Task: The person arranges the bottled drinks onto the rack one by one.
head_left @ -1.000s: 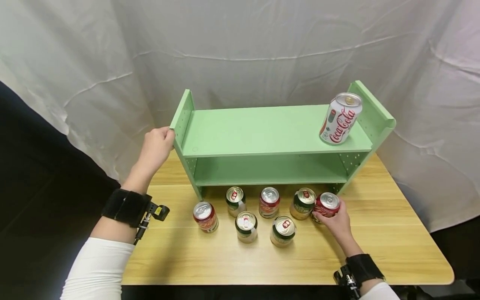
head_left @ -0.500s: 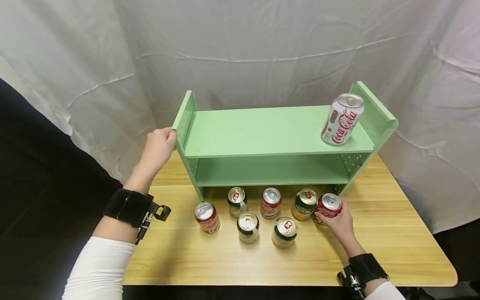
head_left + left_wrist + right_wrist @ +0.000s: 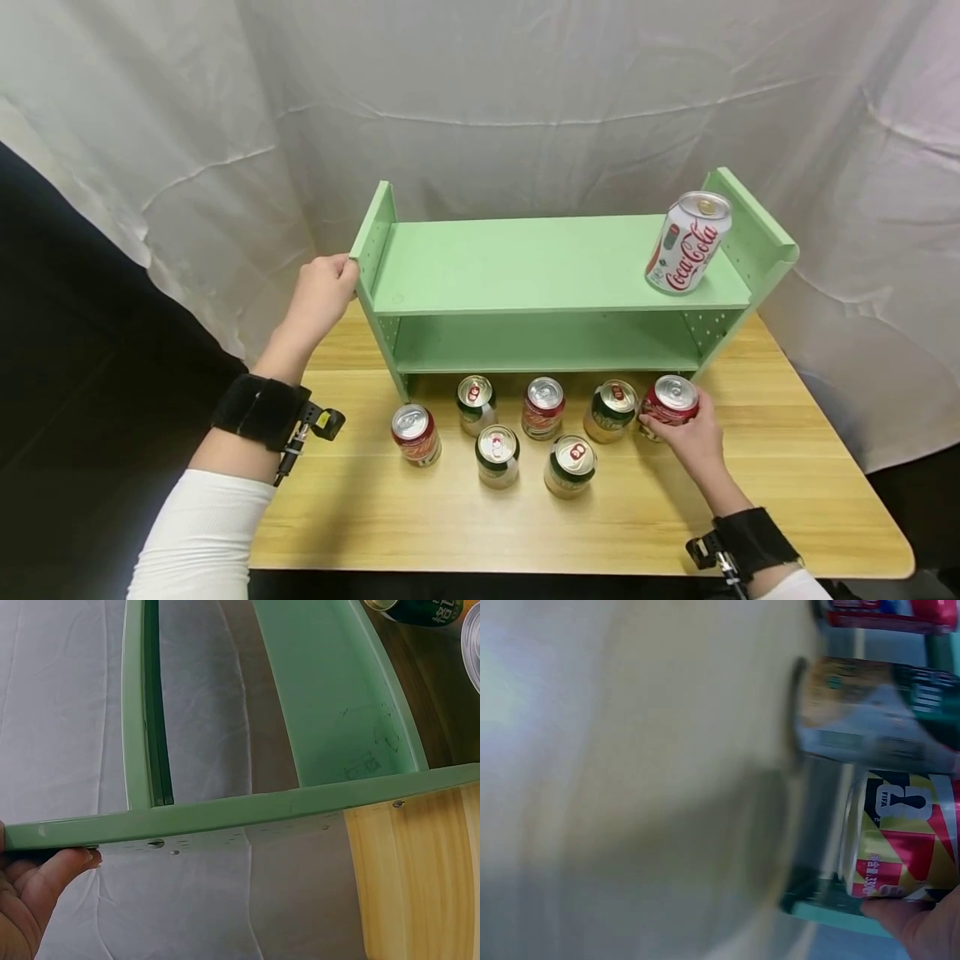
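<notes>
My left hand (image 3: 321, 296) grips the left side panel of a green two-tier shelf (image 3: 517, 262). In the left wrist view, the thumb (image 3: 64, 874) lies against the panel's outer face. My right hand (image 3: 693, 437) holds a red soda can (image 3: 670, 403) around its side, just in front of the shelf's right foot. In the right wrist view this can (image 3: 904, 836) has red, yellow and black patches; its base appears slightly off the table. A green-and-gold can (image 3: 611, 412) stands just left of it. A white Coca-Cola can (image 3: 690, 246) stands on the top shelf at the right.
Several more cans stand on the wooden table (image 3: 787, 467) before the shelf: a red can (image 3: 416, 435) at far left, another red can (image 3: 543, 408), and green-and-gold cans (image 3: 498, 457) among them. A pale curtain (image 3: 487, 108) hangs behind.
My right hand has carried the red can slightly right and upward, away from the green-and-gold can beside it. The left hand keeps its hold on the shelf panel.
</notes>
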`<state>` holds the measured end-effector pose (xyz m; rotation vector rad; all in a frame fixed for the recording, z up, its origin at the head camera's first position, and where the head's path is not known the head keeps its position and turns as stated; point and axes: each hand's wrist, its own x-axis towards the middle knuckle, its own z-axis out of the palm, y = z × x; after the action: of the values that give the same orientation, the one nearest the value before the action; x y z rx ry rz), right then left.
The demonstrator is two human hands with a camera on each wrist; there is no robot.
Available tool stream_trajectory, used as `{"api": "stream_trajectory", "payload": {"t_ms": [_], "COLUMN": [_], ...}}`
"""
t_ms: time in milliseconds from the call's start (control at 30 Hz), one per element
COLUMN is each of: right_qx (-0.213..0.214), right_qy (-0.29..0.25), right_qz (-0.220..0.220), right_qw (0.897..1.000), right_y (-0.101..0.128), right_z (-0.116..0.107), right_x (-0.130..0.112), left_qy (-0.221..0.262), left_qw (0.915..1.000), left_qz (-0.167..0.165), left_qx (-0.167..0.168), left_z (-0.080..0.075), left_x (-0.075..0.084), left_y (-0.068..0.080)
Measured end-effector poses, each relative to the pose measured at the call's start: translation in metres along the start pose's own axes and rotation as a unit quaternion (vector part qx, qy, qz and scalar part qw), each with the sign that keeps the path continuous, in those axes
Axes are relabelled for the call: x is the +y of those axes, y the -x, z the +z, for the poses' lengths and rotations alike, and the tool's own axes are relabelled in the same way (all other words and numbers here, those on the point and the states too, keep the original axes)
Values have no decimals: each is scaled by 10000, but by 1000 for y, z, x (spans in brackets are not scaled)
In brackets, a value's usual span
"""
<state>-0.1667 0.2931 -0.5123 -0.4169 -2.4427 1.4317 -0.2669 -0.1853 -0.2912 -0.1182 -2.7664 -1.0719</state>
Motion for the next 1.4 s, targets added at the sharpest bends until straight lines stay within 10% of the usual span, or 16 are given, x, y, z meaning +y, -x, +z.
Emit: {"api": "stream_trajectory", "payload": {"t_ms": [633, 1400], "right_qx": [-559, -963], "right_qy": [543, 440], "right_qz": [-570, -1586], "right_qw": [9953, 9817], "right_y": [10, 15], "right_z": [-47, -43], "right_x": [-82, -173], "left_qy": [-120, -120], "left_qw": [9998, 9994], "left_qz": [136, 279], "left_qx": [-33, 168], "left_z": [-1, -3], "left_x": [-6, -2], "left_y": [6, 0]}}
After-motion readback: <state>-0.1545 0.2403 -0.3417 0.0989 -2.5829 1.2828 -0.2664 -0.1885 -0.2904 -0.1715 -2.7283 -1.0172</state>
